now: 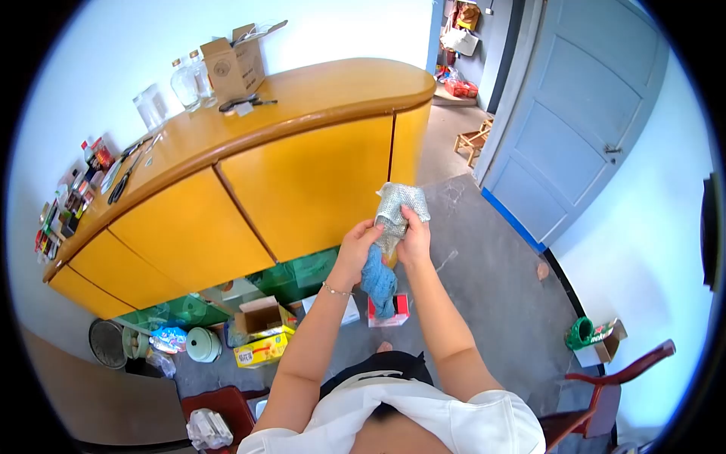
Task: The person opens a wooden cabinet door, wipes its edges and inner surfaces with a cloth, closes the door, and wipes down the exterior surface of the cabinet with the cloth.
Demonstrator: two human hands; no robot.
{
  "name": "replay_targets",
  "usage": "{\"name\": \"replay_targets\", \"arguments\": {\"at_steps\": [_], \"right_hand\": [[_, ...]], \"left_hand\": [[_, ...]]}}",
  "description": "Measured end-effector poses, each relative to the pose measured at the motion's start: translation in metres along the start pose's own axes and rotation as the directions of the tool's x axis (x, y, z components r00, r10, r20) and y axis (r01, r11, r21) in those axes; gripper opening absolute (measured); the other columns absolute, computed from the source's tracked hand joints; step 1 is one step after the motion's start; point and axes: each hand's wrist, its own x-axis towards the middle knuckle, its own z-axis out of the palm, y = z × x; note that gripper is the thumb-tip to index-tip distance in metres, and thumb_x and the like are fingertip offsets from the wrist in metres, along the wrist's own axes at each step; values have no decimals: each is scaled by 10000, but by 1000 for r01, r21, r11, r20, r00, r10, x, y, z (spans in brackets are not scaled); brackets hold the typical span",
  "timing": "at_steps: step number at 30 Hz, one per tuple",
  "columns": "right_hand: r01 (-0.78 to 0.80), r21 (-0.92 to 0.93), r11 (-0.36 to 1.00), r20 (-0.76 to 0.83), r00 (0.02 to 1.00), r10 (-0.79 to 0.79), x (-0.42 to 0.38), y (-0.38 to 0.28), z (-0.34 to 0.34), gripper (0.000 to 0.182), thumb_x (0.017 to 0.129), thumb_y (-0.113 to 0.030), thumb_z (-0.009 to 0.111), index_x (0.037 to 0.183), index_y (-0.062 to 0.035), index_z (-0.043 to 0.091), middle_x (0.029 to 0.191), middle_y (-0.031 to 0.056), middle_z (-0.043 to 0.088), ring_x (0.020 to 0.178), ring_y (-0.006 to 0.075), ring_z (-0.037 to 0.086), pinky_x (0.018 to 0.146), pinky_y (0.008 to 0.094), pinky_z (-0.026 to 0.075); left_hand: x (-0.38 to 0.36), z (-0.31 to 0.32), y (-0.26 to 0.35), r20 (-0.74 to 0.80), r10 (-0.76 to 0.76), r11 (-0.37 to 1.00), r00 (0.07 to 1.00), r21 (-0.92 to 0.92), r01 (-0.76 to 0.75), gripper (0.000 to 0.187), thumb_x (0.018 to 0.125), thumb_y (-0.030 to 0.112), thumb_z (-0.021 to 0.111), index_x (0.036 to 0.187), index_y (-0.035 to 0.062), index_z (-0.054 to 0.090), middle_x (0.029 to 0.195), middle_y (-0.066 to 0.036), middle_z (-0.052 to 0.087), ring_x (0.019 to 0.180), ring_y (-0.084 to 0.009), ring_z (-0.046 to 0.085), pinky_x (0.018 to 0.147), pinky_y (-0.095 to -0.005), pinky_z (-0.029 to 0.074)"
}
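Observation:
Out in front of me, my left hand (358,244) and my right hand (415,236) both grip a silvery, textured cloth (392,203). It is bunched between the fingers, its upper part spread over them. My right thumb presses flat on its face, while the left fingers pinch its near left side. Directly beneath, a crumpled blue cloth (379,284) hangs between my wrists, close to the left palm. What holds it up is hidden by the hands.
A long yellow cabinet (310,189) curves along the wall, with glass bottles (185,85), an open carton (233,64) and scissors (240,103) on top. Boxes, including a red one (388,310), sit on the floor. A blue-grey door (575,121) and a red-brown chair (605,393) are at right.

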Motion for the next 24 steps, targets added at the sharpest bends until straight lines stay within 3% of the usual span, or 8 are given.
{"name": "replay_targets", "arguments": {"at_steps": [2,5,8,11,14,17,21,24], "right_hand": [[16,-72,997,-3,1000,-17,5,-2,2,298,782,-33,485,1075,23,468,964,119,570,847,226,574,728,340,486],[64,-235,970,-34,997,-74,147,12,-11,282,786,-50,500,1063,2,495,952,88,570,813,199,568,699,315,469],[226,-544,808,-17,960,-280,219,13,-11,252,782,-84,506,1016,9,528,941,107,577,807,222,573,707,327,463],[334,-896,293,203,894,-399,250,8,-14,253,755,-104,519,975,19,549,972,164,563,818,289,576,736,355,452],[329,-937,-121,348,829,-438,265,10,-4,260,725,-115,531,944,21,564,1017,214,525,834,360,556,757,389,442],[90,-972,-216,169,907,-386,253,5,30,274,712,-104,535,956,20,565,1046,227,504,839,387,538,755,405,442],[159,-933,-324,289,867,-406,255,12,24,258,704,-103,548,929,21,575,1026,217,515,832,377,543,747,409,446],[206,-915,-346,348,837,-422,256,14,25,234,693,-95,555,883,39,585,1009,206,525,821,365,547,732,410,452]], "left_hand": [[-2,-1,-3,-8,14,1000,1000,-24,-14,426,810,210,566,1170,40,415,826,-120,566,445,-171,530,406,-268,447],[89,-12,36,-95,26,1000,995,15,-25,402,814,203,556,1155,39,422,810,-113,556,441,-172,529,405,-269,445],[116,-31,58,-123,38,998,992,47,-33,387,812,198,554,1147,49,429,802,-108,551,443,-171,532,407,-269,445],[131,-60,50,-130,65,996,989,77,-55,361,822,206,519,1153,83,446,804,-109,548,437,-177,530,404,-267,443],[132,-84,57,-152,23,995,988,95,-9,354,821,206,522,1145,84,450,792,-99,544,439,-169,527,402,-264,441],[130,-120,64,-173,95,990,980,123,-74,349,812,186,539,1136,85,460,786,-98,540,445,-159,523,402,-262,441],[90,-169,100,-495,462,880,736,361,-309,503,788,81,571,1231,89,332,818,-86,521,480,-155,521,439,-270,445],[77,-218,114,-555,639,749,532,606,-267,562,792,64,550,1276,68,265,787,-78,521,549,-133,505,492,-246,425]]}}
